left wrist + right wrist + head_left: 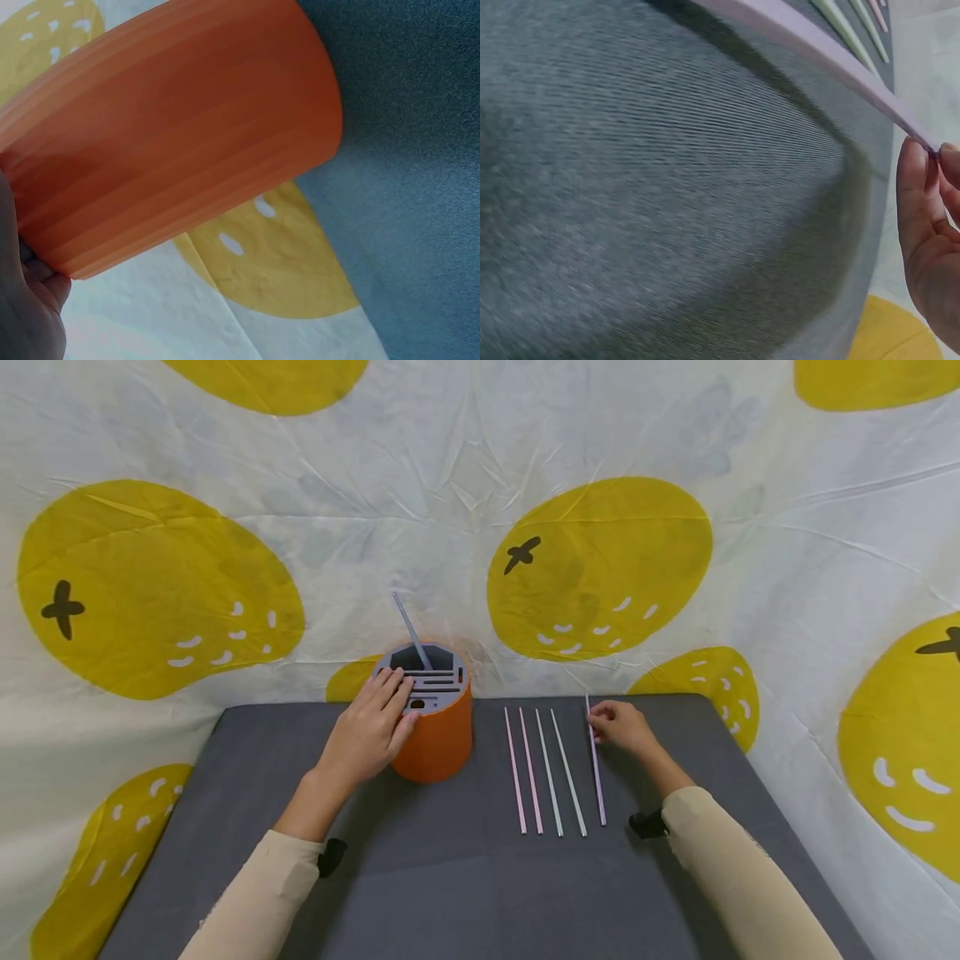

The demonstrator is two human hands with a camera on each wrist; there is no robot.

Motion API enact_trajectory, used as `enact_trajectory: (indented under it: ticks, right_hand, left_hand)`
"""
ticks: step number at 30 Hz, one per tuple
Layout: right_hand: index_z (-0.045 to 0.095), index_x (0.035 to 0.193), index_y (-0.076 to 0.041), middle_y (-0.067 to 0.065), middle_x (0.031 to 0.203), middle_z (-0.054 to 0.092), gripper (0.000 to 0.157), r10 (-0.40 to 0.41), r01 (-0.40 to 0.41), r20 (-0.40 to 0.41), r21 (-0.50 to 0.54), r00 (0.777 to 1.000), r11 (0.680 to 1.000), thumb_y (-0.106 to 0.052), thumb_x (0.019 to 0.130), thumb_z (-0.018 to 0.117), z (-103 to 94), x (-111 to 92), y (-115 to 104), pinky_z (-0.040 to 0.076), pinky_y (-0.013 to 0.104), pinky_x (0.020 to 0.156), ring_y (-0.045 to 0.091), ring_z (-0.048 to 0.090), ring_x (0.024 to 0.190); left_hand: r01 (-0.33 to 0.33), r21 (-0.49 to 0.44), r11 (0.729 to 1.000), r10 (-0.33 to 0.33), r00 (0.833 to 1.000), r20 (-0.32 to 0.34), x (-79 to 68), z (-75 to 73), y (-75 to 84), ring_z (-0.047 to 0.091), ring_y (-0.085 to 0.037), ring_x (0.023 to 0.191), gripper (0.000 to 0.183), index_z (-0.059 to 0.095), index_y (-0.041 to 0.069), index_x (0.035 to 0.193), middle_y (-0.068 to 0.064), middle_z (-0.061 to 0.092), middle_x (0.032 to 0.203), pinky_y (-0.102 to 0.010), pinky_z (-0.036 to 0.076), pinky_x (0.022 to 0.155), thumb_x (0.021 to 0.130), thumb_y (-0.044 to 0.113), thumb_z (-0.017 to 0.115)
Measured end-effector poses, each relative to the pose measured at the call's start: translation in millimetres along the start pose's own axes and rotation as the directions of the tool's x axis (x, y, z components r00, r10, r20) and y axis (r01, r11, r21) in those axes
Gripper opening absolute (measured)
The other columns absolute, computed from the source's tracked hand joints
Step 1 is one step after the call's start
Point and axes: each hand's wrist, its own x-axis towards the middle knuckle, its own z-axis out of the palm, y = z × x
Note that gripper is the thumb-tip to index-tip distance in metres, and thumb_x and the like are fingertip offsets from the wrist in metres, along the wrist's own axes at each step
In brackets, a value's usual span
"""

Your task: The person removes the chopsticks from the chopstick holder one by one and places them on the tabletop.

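In the head view, an orange cylindrical holder (435, 747) with a grey slotted top (447, 697) stands near the table's back edge. My left hand (367, 727) rests on that top, its fingers laid across the slots. A greyish-lilac stick (411, 628) leans out of the opening at the back. To the right, my right hand (622, 727) pinches the far end of a thin lilac stick (597, 777) between thumb and fingers. In the right wrist view the lilac stick (817, 45) slants above its shadow. The left wrist view shows the holder's side wall (187, 120).
Two pink sticks (514, 772) and two pale green sticks (551, 777) lie side by side between the holder and my right hand. They rest on a dark grey table (465, 893). Behind hangs a white cloth (420, 460) printed with yellow fruit.
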Motion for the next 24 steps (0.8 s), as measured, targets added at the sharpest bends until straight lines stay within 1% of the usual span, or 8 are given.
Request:
enact_trajectory:
  ticks: [2,6,9,17,21,23,24]
  right_hand:
    - [0.066,0.118,0.01,0.012,0.087,0.069,0.026,0.015,-0.015,0.003,0.0,1.0,1.0,-0.011,0.103,0.064,3.7,-0.8,2.7,0.062,0.024,0.062,0.008,0.066,0.067]
    - [0.067,0.116,0.009,0.011,0.087,0.069,0.027,0.048,-0.048,0.004,-0.002,0.999,0.999,-0.013,0.102,0.065,9.7,-2.1,5.5,0.061,0.023,0.062,0.008,0.065,0.069]
    - [0.068,0.115,0.009,0.01,0.085,0.07,0.026,0.074,-0.074,0.006,0.014,0.997,0.997,-0.013,0.101,0.067,13.3,-2.4,7.4,0.061,0.023,0.061,0.008,0.064,0.067]
    - [0.069,0.111,0.009,0.006,0.079,0.07,0.023,0.115,-0.115,0.011,0.07,0.993,0.991,-0.01,0.098,0.071,20.8,-1.7,11.2,0.061,0.023,0.058,0.007,0.066,0.061]
    - [0.07,0.11,0.008,0.005,0.078,0.07,0.023,0.135,-0.135,0.003,0.065,0.991,0.989,-0.011,0.098,0.072,21.4,-2.2,9.0,0.061,0.023,0.058,0.007,0.066,0.061]
    - [0.071,0.109,0.008,0.006,0.078,0.071,0.023,0.132,-0.132,0.0,0.049,0.991,0.99,-0.012,0.098,0.072,21.6,-2.5,7.9,0.061,0.024,0.058,0.007,0.066,0.061]
    - [0.071,0.108,0.008,0.006,0.078,0.071,0.023,0.127,-0.127,-0.002,0.037,0.992,0.991,-0.012,0.098,0.072,21.8,-2.4,7.6,0.061,0.024,0.058,0.007,0.066,0.061]
  left_hand:
    - [-0.003,-0.001,1.0,0.003,1.0,-0.006,0.2,0.2,0.2,0.046,-0.042,0.145,0.056,0.053,-0.003,0.149,-0.026,0.052,0.152,-0.058,0.038,0.12,0.11,0.037,0.047]
    - [-0.001,0.002,1.0,0.001,1.0,-0.004,0.6,-0.7,0.8,0.045,-0.042,0.146,0.054,0.053,-0.003,0.148,-0.025,0.051,0.153,-0.058,0.037,0.12,0.107,0.032,0.054]
    - [0.001,0.004,1.0,-0.001,1.0,0.001,0.4,-1.2,1.4,0.045,-0.042,0.146,0.055,0.053,-0.003,0.148,-0.025,0.051,0.153,-0.058,0.036,0.121,0.106,0.032,0.056]
    - [0.001,0.002,1.0,-0.001,1.0,-0.022,0.3,-0.2,1.6,0.046,-0.042,0.146,0.057,0.054,-0.003,0.147,-0.025,0.052,0.152,-0.057,0.036,0.121,0.11,0.039,0.047]
    - [0.001,0.004,1.0,-0.001,1.0,-0.025,0.1,1.0,1.0,0.046,-0.042,0.145,0.061,0.054,-0.003,0.147,-0.025,0.052,0.152,-0.057,0.036,0.121,0.112,0.044,0.039]
    - [0.001,0.007,1.0,-0.001,1.0,-0.024,-0.2,1.2,0.9,0.046,-0.041,0.145,0.061,0.054,-0.003,0.147,-0.025,0.052,0.152,-0.057,0.037,0.121,0.112,0.044,0.038]
    - [0.002,0.009,1.0,-0.001,1.0,-0.023,-0.5,1.2,0.9,0.046,-0.041,0.145,0.06,0.054,-0.003,0.147,-0.025,0.052,0.152,-0.057,0.037,0.121,0.112,0.043,0.041]
